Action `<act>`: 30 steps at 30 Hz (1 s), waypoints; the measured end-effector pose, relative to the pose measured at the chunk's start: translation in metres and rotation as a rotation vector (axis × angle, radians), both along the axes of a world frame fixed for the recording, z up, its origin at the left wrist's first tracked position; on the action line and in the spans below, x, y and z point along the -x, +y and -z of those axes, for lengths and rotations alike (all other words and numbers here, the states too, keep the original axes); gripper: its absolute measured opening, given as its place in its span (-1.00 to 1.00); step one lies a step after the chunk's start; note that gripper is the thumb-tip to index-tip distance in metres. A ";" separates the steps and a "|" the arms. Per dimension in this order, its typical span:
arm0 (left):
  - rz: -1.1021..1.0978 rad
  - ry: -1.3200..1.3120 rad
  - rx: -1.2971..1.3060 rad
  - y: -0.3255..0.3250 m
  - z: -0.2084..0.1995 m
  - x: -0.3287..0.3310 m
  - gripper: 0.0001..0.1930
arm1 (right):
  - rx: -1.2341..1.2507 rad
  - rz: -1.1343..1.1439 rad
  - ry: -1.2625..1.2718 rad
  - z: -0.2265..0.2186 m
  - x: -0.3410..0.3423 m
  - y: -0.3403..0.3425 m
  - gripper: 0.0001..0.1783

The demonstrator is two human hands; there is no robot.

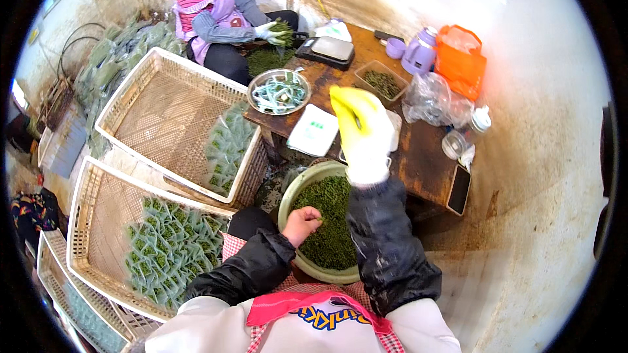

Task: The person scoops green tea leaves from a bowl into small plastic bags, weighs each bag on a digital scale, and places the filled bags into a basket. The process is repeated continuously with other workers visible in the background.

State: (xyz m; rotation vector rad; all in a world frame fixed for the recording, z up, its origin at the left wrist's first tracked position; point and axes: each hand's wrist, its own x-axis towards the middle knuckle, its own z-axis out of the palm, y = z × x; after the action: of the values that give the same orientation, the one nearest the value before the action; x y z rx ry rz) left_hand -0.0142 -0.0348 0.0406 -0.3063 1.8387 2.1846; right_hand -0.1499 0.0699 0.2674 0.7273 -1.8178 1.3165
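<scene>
At the left side of the pale tub (288,202), your bare left grip (301,225) has its fingertips drawn together over the fine green leaves (330,209) inside; a speck of green shows at the tips, but you cannot tell whether it is held; your right sleeve (386,235) covers part of the tub's right side.

Above the desk (418,170), your right grip (363,131) is raised in a white and yellow glove, fingers bunched and pointing away from you; whether it closes on anything cannot be told; behind it, a flat pale object (395,127) is mostly hidden, and its kind is unclear.

Just left of the glove lie white packets (313,131); beyond them a bowl (251,97) holds pale strips (281,90), too tangled to separate by eye; farther off, a seated person (226,26), head blurred and cut by the upper edge, holds green sprigs (282,31).

On your left, the nearer crate (98,222) carries clear bags of green (173,248), overlapping so their edges merge; a lower crate (78,287) is partly concealed beneath it.
</scene>
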 end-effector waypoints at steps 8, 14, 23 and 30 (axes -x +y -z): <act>0.052 0.133 0.139 0.008 0.025 0.007 -0.90 | -0.042 -0.262 -0.534 0.078 0.127 -0.070 -0.50; 0.094 0.112 0.034 0.007 0.007 0.006 -0.93 | 0.171 -0.441 -0.766 0.057 0.001 0.045 -0.67; 0.098 0.251 -0.095 0.039 -0.016 -0.001 -0.92 | 0.620 -0.112 -1.226 0.164 -0.113 0.181 -0.66; 0.073 0.248 -0.399 0.087 -0.057 0.021 -0.92 | 0.399 -0.897 -1.177 0.154 -0.109 0.169 -0.25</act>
State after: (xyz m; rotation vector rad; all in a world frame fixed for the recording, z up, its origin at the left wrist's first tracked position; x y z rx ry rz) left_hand -0.0348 0.0518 0.0978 0.1170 1.4413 2.5592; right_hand -0.0405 0.2390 0.1137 0.5735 -1.9313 3.0715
